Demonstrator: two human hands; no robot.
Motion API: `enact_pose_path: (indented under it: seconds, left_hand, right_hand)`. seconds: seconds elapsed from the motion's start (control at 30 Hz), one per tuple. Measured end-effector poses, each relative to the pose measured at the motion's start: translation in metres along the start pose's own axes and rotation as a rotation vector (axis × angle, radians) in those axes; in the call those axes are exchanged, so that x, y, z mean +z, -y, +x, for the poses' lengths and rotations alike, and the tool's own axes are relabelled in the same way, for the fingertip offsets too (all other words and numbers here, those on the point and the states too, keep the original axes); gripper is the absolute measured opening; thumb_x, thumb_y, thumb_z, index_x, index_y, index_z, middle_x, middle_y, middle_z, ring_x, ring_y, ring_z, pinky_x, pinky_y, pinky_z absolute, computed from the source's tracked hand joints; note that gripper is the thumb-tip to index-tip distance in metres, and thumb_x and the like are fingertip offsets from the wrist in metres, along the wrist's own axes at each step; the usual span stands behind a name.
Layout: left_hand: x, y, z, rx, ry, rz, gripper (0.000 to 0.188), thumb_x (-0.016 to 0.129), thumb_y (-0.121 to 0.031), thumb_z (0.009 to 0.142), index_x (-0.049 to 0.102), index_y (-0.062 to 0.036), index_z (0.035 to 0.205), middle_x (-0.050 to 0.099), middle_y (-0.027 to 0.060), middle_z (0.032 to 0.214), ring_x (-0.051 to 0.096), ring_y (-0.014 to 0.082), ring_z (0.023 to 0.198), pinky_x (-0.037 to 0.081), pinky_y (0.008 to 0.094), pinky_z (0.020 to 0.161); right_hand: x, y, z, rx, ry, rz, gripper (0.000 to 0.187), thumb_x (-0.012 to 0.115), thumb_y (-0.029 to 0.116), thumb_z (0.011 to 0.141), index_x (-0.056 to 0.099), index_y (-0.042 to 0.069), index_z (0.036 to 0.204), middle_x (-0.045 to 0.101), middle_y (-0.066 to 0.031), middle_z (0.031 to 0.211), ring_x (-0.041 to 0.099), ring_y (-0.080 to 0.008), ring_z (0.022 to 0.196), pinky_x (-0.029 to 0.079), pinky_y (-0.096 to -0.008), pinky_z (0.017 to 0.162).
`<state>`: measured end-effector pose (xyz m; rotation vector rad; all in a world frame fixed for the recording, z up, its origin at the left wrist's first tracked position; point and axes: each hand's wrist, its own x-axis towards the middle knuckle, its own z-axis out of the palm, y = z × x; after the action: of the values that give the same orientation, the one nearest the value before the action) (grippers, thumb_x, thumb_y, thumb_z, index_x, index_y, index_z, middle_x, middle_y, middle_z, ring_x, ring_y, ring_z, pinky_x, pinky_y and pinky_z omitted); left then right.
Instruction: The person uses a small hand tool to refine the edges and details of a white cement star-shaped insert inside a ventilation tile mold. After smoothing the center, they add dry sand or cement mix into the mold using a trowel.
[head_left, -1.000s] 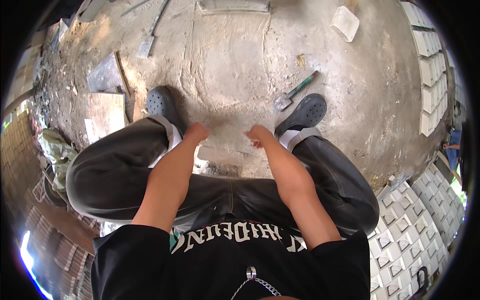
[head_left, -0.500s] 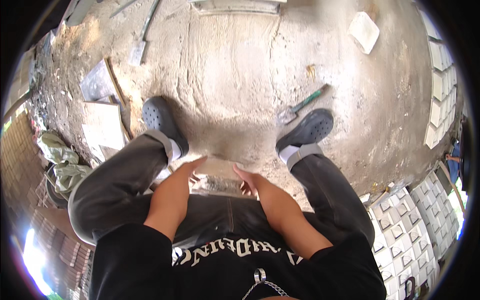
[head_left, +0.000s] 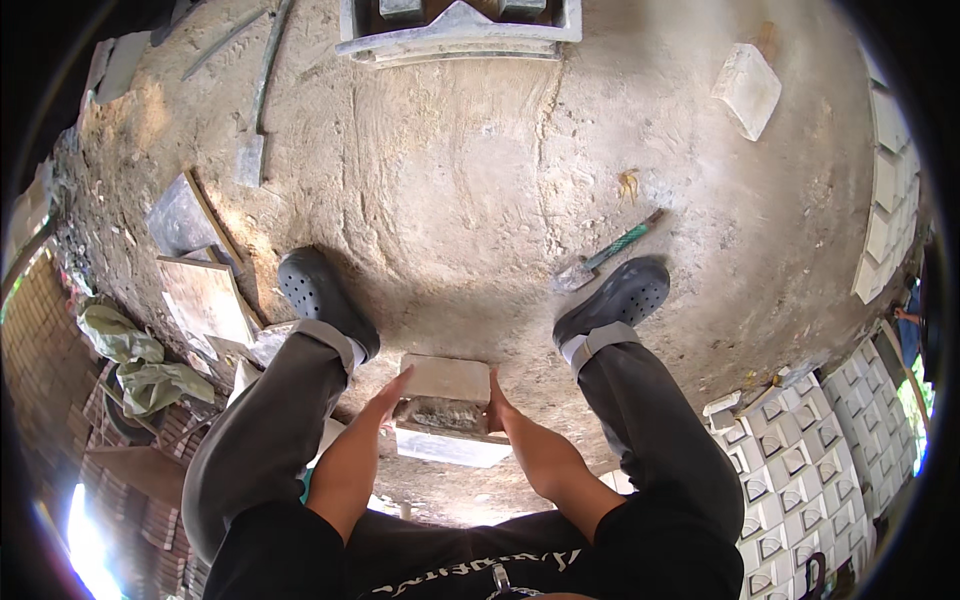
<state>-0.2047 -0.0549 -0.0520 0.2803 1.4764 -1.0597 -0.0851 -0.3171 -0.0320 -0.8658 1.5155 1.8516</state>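
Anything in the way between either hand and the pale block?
Nothing visible. The left hand is against the left side of the pale block, the right hand against its right, both apparently touching. Most fingers are hidden.

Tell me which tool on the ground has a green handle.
The short tool beside the right shoe; the long-handled tool at upper left has a grey handle.
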Motion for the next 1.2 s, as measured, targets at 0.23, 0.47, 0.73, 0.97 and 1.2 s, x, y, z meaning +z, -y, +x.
enact_pose_path:
  seconds: [0.23,0.47,0.73,0.97,1.2]
  left_hand:
    - [-0.028,0.047,0.034,0.151,0.041,-0.070,0.081,0.042,-0.063,0.086,0.027,-0.0090,0.145,0.020,0.0104,0.153,0.014,0.0252,0.141,0.009,0.0432,0.113]
    - [-0.002,-0.004,-0.003,0.012,-0.101,0.033,0.088,0.046,-0.069,0.081,0.034,-0.0073,0.143,0.028,0.0144,0.149,0.020,0.0277,0.139,0.013,0.0439,0.111]
    - [0.025,-0.073,-0.058,0.181,-0.067,-0.043,0.079,0.051,-0.060,0.085,0.042,-0.0009,0.137,0.044,0.0110,0.138,0.041,0.0231,0.125,0.027,0.0332,0.105]
    - [0.040,-0.152,-0.104,0.315,-0.039,0.022,0.081,0.047,-0.059,0.086,0.032,-0.0025,0.142,0.026,0.0125,0.150,0.022,0.0251,0.137,0.015,0.0385,0.111]
    - [0.050,-0.257,-0.147,0.263,-0.073,0.151,0.085,0.041,-0.066,0.081,0.022,-0.0157,0.147,0.013,0.0117,0.154,0.015,0.0320,0.140,0.011,0.0576,0.106]
  right_hand:
    - [0.021,0.007,0.022,0.071,0.064,0.068,0.107,0.025,0.091,0.068,0.030,0.016,0.144,0.028,-0.0169,0.146,0.030,-0.0364,0.133,0.028,-0.0592,0.100]
    - [0.041,0.019,-0.002,0.070,0.043,0.085,0.102,0.020,0.088,0.073,0.027,0.017,0.146,0.019,-0.0154,0.152,0.023,-0.0346,0.137,0.023,-0.0596,0.104]
    - [0.056,0.062,-0.037,-0.020,0.111,0.004,0.098,0.018,0.085,0.076,0.026,0.017,0.146,0.026,-0.0108,0.151,0.025,-0.0314,0.136,0.022,-0.0596,0.104]
    - [0.095,0.136,-0.082,-0.005,0.025,-0.135,0.103,0.024,0.089,0.070,0.036,0.016,0.142,0.034,-0.0104,0.147,0.032,-0.0327,0.131,0.025,-0.0615,0.098]
    - [0.143,0.226,-0.130,-0.270,0.050,-0.262,0.088,0.028,0.080,0.079,0.042,0.016,0.137,0.045,-0.0131,0.136,0.044,-0.0308,0.120,0.037,-0.0482,0.096]
